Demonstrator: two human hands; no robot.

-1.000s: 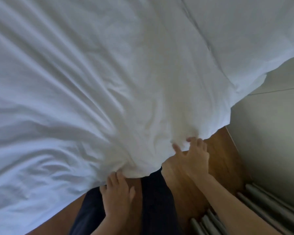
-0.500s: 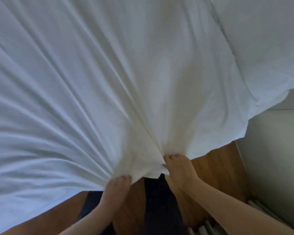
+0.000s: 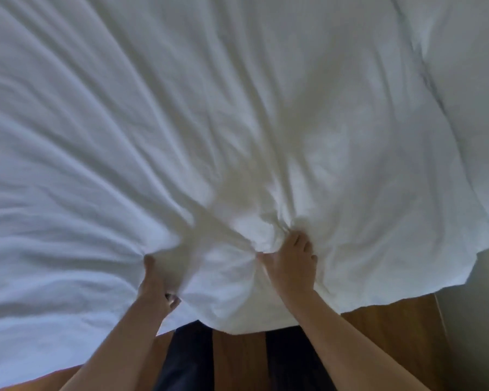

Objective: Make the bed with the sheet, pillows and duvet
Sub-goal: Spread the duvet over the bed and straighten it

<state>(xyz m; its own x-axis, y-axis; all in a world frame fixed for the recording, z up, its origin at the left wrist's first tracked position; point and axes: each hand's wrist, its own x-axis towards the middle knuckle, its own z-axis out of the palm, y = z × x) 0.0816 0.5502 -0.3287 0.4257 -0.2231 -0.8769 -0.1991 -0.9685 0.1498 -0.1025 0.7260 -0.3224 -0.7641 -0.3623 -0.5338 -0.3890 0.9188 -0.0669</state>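
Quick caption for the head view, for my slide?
Both hands, left hand and right hand, grip bunched white bedding at the bed's near edge above a wooden floor.

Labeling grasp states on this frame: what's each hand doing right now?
Left hand: closed, gripping a bunched fold of the white bedding.
Right hand: closed, fingers dug into a fold of the same bedding.

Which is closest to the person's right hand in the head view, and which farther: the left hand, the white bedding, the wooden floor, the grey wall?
From the right hand:
1. White bedding: gripped in that hand, bunched under its fingers.
2. Left hand: to its left, also holding the bedding.
3. Wooden floor: below and to the right, past the bedding's edge.
4. Grey wall: far right edge.
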